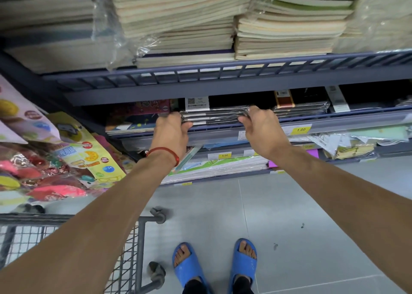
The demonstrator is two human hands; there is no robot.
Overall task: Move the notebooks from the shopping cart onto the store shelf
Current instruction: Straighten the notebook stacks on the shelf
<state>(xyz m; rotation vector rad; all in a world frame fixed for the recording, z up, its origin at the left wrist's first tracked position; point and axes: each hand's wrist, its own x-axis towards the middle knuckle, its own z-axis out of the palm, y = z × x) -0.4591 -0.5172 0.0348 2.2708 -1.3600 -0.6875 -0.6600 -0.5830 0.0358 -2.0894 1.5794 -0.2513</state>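
Note:
A stack of dark, plastic-wrapped notebooks (214,117) lies on the middle store shelf (334,121), under a white label with a QR code. My left hand (171,130), with a red string at the wrist, grips the stack's left end. My right hand (260,127) grips its right end. Both arms reach forward over the floor. The grey wire shopping cart (136,244) stands at the lower left; its inside is mostly hidden by my left arm.
Tall piles of pale notebooks (185,19) fill the upper shelf behind a blue rail (223,73). More wrapped notebooks (301,110) sit to the right, colourful books (138,117) to the left. Hanging toy packets (44,155) crowd the left. Lower shelves carry yellow price tags (301,129).

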